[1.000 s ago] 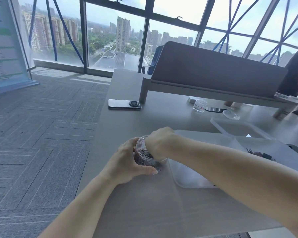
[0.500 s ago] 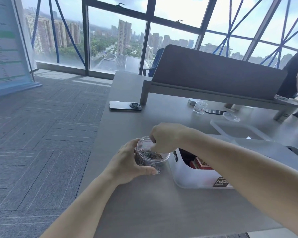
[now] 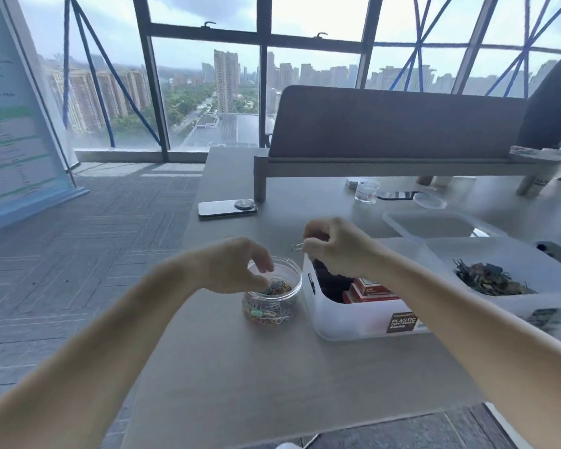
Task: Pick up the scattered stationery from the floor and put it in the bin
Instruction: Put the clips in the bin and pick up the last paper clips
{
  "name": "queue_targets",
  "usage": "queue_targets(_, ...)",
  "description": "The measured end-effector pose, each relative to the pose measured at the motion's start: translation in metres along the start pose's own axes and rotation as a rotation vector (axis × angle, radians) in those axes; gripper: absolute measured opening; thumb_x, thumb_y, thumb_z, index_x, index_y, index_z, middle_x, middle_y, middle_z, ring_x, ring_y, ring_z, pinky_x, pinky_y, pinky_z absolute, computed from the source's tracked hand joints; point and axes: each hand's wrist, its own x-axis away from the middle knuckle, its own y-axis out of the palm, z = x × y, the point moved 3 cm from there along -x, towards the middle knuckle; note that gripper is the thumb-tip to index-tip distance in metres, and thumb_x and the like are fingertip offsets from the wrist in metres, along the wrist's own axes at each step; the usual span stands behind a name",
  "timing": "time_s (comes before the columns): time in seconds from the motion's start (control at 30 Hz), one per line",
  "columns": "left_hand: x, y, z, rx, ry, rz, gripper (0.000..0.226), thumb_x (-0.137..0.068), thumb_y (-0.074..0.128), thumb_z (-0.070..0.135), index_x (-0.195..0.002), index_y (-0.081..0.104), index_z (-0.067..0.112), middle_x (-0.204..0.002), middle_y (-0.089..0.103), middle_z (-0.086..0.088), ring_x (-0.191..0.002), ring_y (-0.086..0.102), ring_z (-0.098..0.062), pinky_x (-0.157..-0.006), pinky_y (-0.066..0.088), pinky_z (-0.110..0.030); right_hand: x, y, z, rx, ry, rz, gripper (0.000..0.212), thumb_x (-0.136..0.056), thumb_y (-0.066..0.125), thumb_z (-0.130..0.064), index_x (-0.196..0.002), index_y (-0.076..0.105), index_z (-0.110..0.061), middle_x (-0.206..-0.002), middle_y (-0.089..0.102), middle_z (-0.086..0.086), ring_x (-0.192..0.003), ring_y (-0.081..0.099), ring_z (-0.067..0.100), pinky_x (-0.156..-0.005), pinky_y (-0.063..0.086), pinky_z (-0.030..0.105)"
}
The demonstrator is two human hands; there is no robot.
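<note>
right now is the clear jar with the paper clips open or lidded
Open. No lid on the jar; the left hand grips its bare rim, paper clips show inside, the right hand pinches a clip.

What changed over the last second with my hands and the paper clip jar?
The right hand lifted out of the paper clip jar and moved right, above the white plastic container, now pinching a small metal clip. The left hand still holds the jar, gripping nearer its rim. Jar, container and phone stayed put.
</note>
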Motion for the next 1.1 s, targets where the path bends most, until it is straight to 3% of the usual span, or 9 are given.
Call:
queue_targets(0.13, 0.001, 0.010, 0.002, -0.182, -0.111, -0.179, 0.035, -0.071, 0.072, 0.047, -0.104, 0.063, 0.056, -0.105, 0.048, 0.006, -0.106, 0.057, -0.017, -0.087, 0.053, -0.028, 0.009, -0.005, 0.011, -0.416, 0.072, 0.081, 0.016, -0.084, 0.055, -0.006, -0.069, 0.057, -0.010, -0.054, 0.059, 0.005, -0.039, 0.038, 0.014, -0.043, 0.031, 0.020)
queue_targets(0.2, 0.001, 0.019, 0.005, -0.284, -0.116, -0.209, 0.032, -0.072, 0.069, 0.045, -0.103, 0.064, 0.051, -0.101, 0.043, 0.004, -0.109, 0.047, -0.022, -0.085, 0.051, -0.028, 0.010, -0.006, 0.017, -0.540, 0.092, 0.130, 0.020, -0.085, 0.053, 0.002, -0.068, 0.051, -0.007, -0.054, 0.061, 0.000, -0.038, 0.032, 0.015, -0.043, 0.030, 0.021)
queue_targets(0.37, -0.001, 0.032, 0.013, -0.417, -0.092, -0.207, 0.023, -0.085, 0.056, 0.028, -0.102, 0.069, 0.037, -0.090, 0.049, 0.003, -0.106, 0.028, -0.024, -0.093, 0.042, -0.036, 0.014, -0.008, 0.027, -0.409, 0.105, 0.152, 0.020, -0.083, 0.063, -0.005, -0.067, 0.052, -0.010, -0.053, 0.059, -0.002, -0.034, 0.039, 0.006, -0.045, 0.033, 0.022)
queue_targets(0.53, -0.002, 0.038, 0.013, -0.474, -0.097, -0.223, 0.027, -0.084, 0.052, 0.021, -0.083, 0.066, 0.044, -0.088, 0.049, 0.001, -0.110, 0.031, -0.029, -0.095, 0.036, -0.037, 0.017, -0.007, 0.028, -0.251, 0.079, 0.196, 0.016, -0.078, 0.066, -0.011, -0.069, 0.054, -0.005, -0.063, 0.055, 0.003, -0.052, 0.041, 0.016, -0.053, 0.036, 0.024)
queue_targets(0.63, -0.005, 0.040, 0.014, -0.529, -0.072, -0.201, 0.026, -0.080, 0.051, 0.016, -0.090, 0.070, 0.031, -0.080, 0.054, 0.004, -0.110, 0.037, -0.024, -0.094, 0.036, -0.044, 0.025, -0.010, 0.022, -0.223, 0.071, 0.203, 0.015, -0.069, 0.059, -0.015, -0.058, 0.049, -0.016, -0.049, 0.044, -0.012, -0.054, 0.039, 0.014, -0.055, 0.034, 0.023)
queue_targets(0.73, -0.006, 0.044, 0.013, -0.512, -0.074, -0.220, 0.029, -0.079, 0.051, 0.012, -0.097, 0.068, 0.027, -0.085, 0.061, 0.008, -0.109, 0.039, -0.021, -0.097, 0.037, -0.044, 0.029, -0.009, 0.019, -0.172, 0.091, 0.170, 0.008, -0.056, 0.045, -0.024, -0.056, 0.048, -0.016, -0.047, 0.042, -0.011, -0.056, 0.040, 0.014, -0.054, 0.032, 0.023)
queue_targets(0.83, -0.004, 0.045, 0.016, -0.433, -0.074, -0.202, 0.025, -0.084, 0.054, 0.013, -0.094, 0.060, 0.035, -0.097, 0.059, 0.008, -0.109, 0.039, -0.020, -0.094, 0.033, -0.039, 0.029, -0.006, 0.022, -0.194, 0.129, 0.166, 0.014, -0.069, 0.045, -0.011, -0.062, 0.055, -0.017, -0.056, 0.047, -0.007, -0.062, 0.045, 0.020, -0.057, 0.038, 0.024)
queue_targets(0.97, -0.003, 0.041, 0.023, -0.395, -0.075, -0.173, 0.033, -0.092, 0.063, 0.023, -0.123, 0.064, 0.032, -0.092, 0.042, 0.013, -0.099, 0.033, -0.021, -0.087, 0.026, -0.034, 0.027, -0.003, 0.025, -0.177, 0.150, 0.101, 0.037, -0.075, 0.043, 0.001, -0.072, 0.076, -0.017, -0.064, 0.067, -0.013, -0.070, 0.058, 0.013, -0.057, 0.044, 0.019)
queue_targets(1.1, -0.001, 0.043, 0.017, -0.381, -0.079, -0.199, 0.035, -0.090, 0.059, 0.019, -0.114, 0.066, 0.044, -0.111, 0.055, 0.000, -0.097, 0.035, -0.023, -0.094, 0.038, -0.035, 0.026, 0.005, 0.028, -0.188, 0.180, 0.019, 0.025, -0.064, 0.038, -0.004, -0.059, 0.063, -0.008, -0.079, 0.071, 0.016, -0.058, 0.052, 0.023, -0.050, 0.041, 0.031)
